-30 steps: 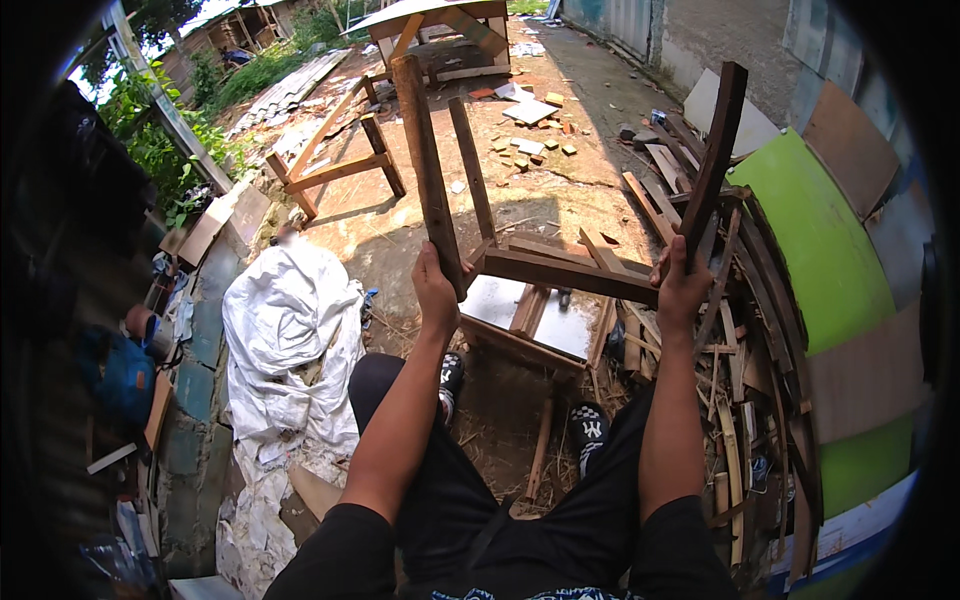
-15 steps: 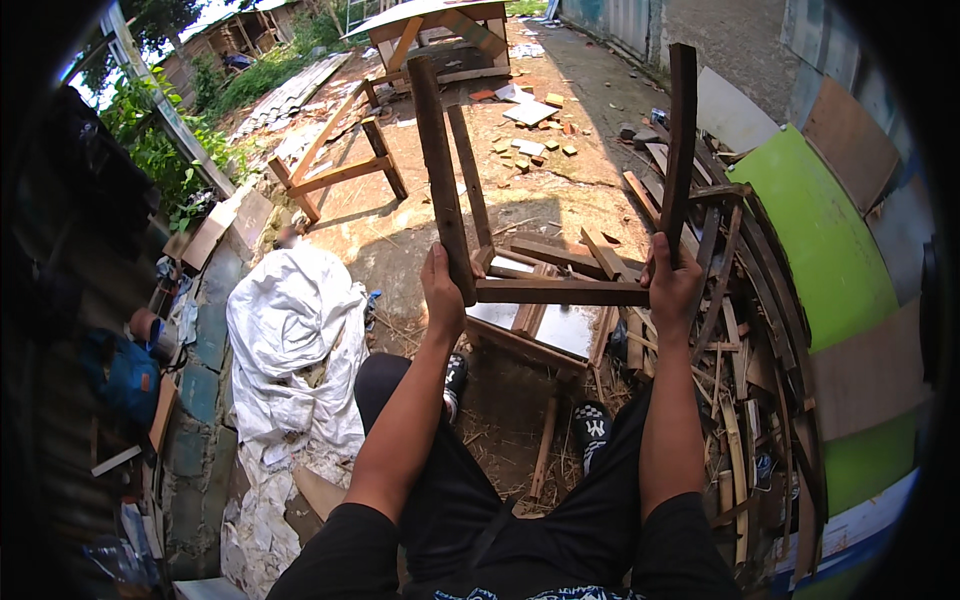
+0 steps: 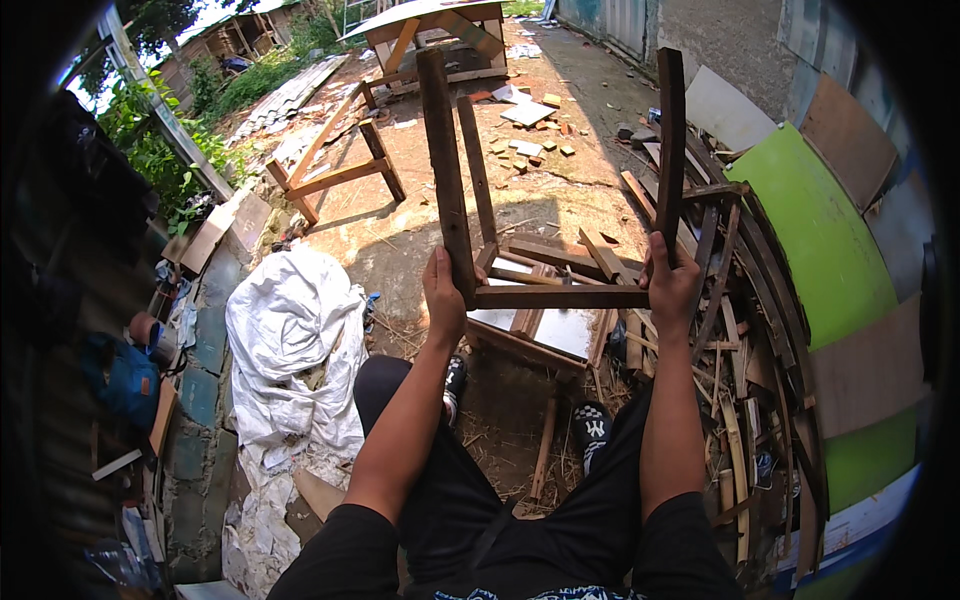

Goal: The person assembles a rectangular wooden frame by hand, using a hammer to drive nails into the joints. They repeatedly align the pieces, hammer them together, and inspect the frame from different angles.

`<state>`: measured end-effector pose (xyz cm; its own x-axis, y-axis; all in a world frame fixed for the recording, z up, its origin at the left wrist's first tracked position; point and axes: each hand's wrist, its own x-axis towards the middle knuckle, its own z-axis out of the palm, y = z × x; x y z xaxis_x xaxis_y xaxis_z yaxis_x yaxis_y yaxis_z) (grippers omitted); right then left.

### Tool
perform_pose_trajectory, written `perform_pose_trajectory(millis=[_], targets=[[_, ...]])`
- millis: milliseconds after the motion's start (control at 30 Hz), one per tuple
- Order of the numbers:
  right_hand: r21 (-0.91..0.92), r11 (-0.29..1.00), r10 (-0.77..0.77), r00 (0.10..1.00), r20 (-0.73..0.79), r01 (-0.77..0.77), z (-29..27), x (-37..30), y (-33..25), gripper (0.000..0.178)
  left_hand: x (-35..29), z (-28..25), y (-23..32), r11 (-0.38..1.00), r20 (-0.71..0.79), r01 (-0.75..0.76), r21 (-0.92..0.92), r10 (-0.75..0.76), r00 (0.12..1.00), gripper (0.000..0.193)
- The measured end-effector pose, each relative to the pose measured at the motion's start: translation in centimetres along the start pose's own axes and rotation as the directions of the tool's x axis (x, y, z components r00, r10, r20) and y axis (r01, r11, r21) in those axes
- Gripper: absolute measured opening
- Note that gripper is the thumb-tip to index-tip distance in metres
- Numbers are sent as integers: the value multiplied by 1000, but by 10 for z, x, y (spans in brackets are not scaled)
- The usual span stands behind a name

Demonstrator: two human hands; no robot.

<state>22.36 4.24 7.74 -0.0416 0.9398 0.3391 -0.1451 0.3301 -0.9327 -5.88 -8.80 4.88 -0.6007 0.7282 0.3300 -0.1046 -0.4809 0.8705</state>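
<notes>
Both my hands hold up a dark wooden frame (image 3: 560,297), with a level crossbar and posts rising away from it. My left hand (image 3: 443,295) is closed round the left corner, where a post meets the crossbar. At the opposite corner my right hand (image 3: 673,285) grips the right post, its fingers wrapped round the wood. A thinner post (image 3: 478,170) stands just behind the left one. Beyond the crossbar, a wooden piece with whitish panels (image 3: 565,332) lies on the ground, partly hidden, with loose wooden bars (image 3: 560,256) over it.
Piled scrap wood (image 3: 735,330) lies at the right, beside leaning green boards (image 3: 815,225). A white cloth (image 3: 295,340) covers ground at the left, near a low block wall (image 3: 195,430). Farther off stand another wooden frame (image 3: 340,176) and a larger wooden structure (image 3: 440,45). A stick (image 3: 544,450) lies between my feet.
The tops of the held frame's posts have shifted slightly inward, the left one rightward and the right one leftward. Both hands keep their grip in nearly the same place.
</notes>
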Motion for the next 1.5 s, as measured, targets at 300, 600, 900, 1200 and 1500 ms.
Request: perform_pose_trajectory(millis=[300,600,900,1200,1500], targets=[[-53,999,10,1000,-11,-10,0,0,1,47,-9,4,5,1000,25,17,1,-17,1000,45],[-16,1000,23,1000,17,-23,3,-2,4,46,-7,-5,-1,999,66,37,24,-39,997,44],[363,903,192,971,140,-230,2,-3,16,54,-6,-7,9,1000,37,1,-17,0,999,43],[468,829,215,947,240,-306,3,-5,24,52,-3,-16,8,999,62,42,-26,-41,997,42],[518,804,189,951,244,-293,3,-6,26,54,0,-20,8,999,74,37,-9,-36,997,44]])
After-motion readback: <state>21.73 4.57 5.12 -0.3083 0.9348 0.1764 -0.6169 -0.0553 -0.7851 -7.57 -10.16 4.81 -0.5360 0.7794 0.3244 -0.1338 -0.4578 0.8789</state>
